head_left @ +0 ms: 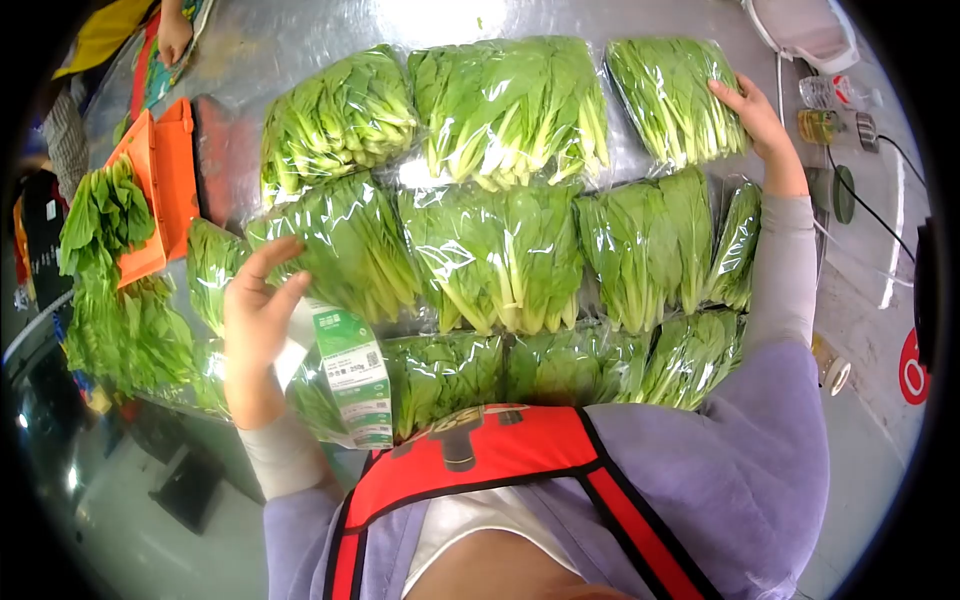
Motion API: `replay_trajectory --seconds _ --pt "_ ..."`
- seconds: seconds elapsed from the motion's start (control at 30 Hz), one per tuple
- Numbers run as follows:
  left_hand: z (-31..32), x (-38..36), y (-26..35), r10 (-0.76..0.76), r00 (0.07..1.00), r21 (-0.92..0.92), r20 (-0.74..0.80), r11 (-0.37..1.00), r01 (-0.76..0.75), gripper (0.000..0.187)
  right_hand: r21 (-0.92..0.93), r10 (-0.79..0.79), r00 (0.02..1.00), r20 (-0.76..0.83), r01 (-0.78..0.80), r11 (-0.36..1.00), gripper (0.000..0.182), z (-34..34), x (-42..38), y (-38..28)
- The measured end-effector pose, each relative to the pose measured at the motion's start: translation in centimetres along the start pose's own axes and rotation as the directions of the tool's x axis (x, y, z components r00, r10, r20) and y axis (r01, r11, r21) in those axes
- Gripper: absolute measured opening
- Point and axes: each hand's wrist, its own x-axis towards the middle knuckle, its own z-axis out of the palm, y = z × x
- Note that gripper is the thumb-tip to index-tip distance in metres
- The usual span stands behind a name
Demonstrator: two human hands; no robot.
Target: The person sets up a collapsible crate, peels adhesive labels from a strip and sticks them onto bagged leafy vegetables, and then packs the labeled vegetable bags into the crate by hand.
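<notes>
One greens bag point(672, 100) fore-and-aft, stems nearward, right hand point(765, 120) touching.

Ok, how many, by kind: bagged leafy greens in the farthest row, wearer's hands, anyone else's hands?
Bagged leafy greens, farthest row: 3
Wearer's left hand and right hand: 2
Other person's hand: 1
Total: 6

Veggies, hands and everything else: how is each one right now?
Bagged greens: wrapped, in rows
Loose greens: unwrapped, heaped
Orange container: partly covered by greens
Label strip: bent, printed
Left hand: raised, thumb and forefinger apart
Right hand: on bagged greens
Red apron: worn
Metal table: shiny
</notes>
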Motion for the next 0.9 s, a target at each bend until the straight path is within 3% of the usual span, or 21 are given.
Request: replay_trajectory --seconds 0.03,0.07,0.13,0.17,0.23,0.33,0.37,0.43,0.47,0.53,0.57,0.63,0.77,0.9 --pt "0.5 -0.1 0.2 -0.004 1.0 0.008 0.006 1.0 0.004 0.041 0.114 0.027 1.0 -0.005 -0.027 0.993 0.078 0.5 0.1 -0.4" --pt "0.8 -0.2 0.4 -0.003 1.0 0.01 0.005 1.0 0.003 0.041 0.115 0.026 1.0 -0.005 -0.025 0.993 0.078 1.3 -0.1 -0.9" --pt "1.0 -0.2 0.7 -0.007 0.999 0.038 0.033 0.999 0.006 0.041 0.391 0.065 0.992 0.11 -0.103 0.915 0.079 2.8 -0.7 -1.8" --pt "1.0 -0.2 0.5 -0.017 0.999 0.028 0.031 0.999 0.016 0.041 0.392 0.066 0.992 0.112 -0.105 0.914 0.079 2.7 -0.4 -2.0" --pt "0.8 -0.2 0.3 -0.018 0.999 0.026 0.034 1.0 0.017 0.041 0.105 0.098 0.981 0.165 -0.116 0.988 0.073 2.1 0.4 -2.5" --pt "0.7 -0.1 0.1 -0.03 0.998 -0.001 0.046 1.0 0.03 0.042 0.201 0.094 0.994 0.062 -0.104 0.974 0.064 0.0 4.8 -1.4" --pt "0.8 0.0 0.1 -0.041 0.998 -0.02 0.049 0.999 0.042 0.042 0.27 0.139 0.986 -0.088 -0.111 0.956 0.044 -0.6 6.6 -2.0" --pt "1.0 0.1 0.2 -0.053 0.998 -0.021 0.044 0.998 0.054 0.042 0.733 0.313 0.935 -0.165 -0.096 0.673 0.017 -1.8 10.8 -2.1" --pt "1.1 0.1 0.2 -0.068 0.997 -0.022 0.035 0.997 0.069 0.042 0.734 0.315 0.935 -0.16 -0.101 0.672 0.017 -2.9 14.7 -0.9" --pt "1.1 0.2 -0.1 -0.07 0.997 -0.024 0.034 0.997 0.071 0.042 0.973 0.345 0.934 -0.093 0.013 0.229 0.014 -5.1 21.8 2.2" --pt "1.0 0.2 -0.1 -0.064 0.997 -0.028 0.035 0.997 0.065 0.041 0.974 0.347 0.934 -0.082 0.002 0.225 0.014 -4.4 22.4 1.7" --pt "1.0 0.2 -0.2 -0.083 0.996 -0.031 0.031 0.996 0.084 0.041 0.927 0.241 0.895 -0.375 0.359 0.109 0.011 -3.4 23.4 -1.0" --pt "1.3 0.1 -0.2 -0.103 0.995 -0.032 0.009 0.994 0.103 0.04 0.927 0.27 0.889 -0.369 0.331 0.178 0.011 -5.5 28.5 0.6" --pt "1.3 0.5 -0.7 -0.107 0.994 -0.053 -0.017 0.993 0.106 0.042 0.914 0.281 0.875 -0.393 0.341 0.219 0.01 -5.1 28.0 -0.3"
